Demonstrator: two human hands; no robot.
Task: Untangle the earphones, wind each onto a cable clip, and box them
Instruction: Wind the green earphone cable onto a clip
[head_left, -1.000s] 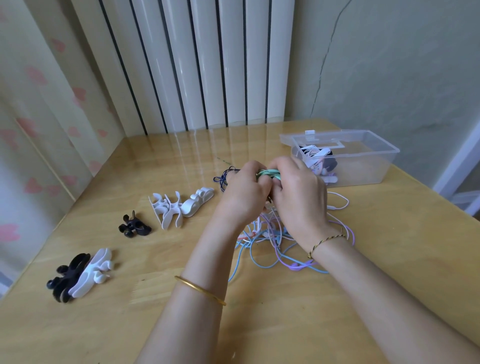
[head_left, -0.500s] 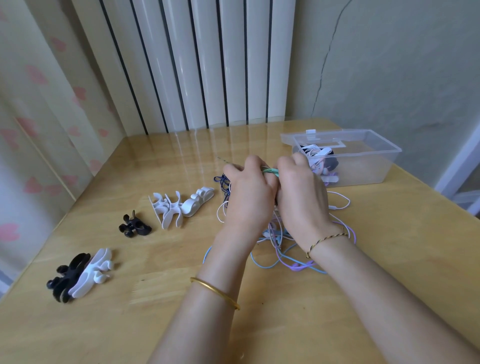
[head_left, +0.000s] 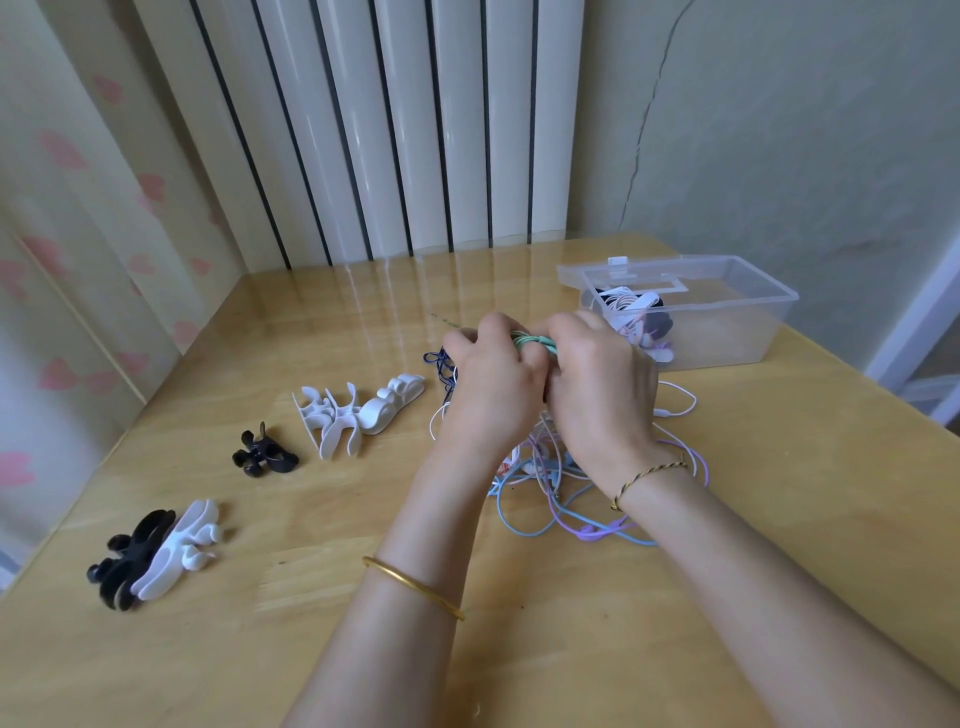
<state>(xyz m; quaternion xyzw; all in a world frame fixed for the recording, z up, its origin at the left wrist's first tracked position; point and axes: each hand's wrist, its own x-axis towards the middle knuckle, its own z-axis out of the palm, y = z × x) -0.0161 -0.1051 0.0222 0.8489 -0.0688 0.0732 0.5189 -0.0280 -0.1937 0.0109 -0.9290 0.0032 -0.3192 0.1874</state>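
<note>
My left hand (head_left: 493, 384) and right hand (head_left: 597, 395) both pinch the green earphone cable (head_left: 532, 342) with curled fingers. I'd wind snug, even turns, held above the tangle (head_left: 571, 499).

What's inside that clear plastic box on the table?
Wound earphones on clips: white and black, with a pinkish bundle below. The right hand, gripping a green cable with the left hand, hides the box's near-left corner, so the count is unclear.

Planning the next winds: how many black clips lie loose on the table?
2: one black clip at the near left, touching a white clip; one alone farther back. The left hand, right hand and cables may hide more.
</note>
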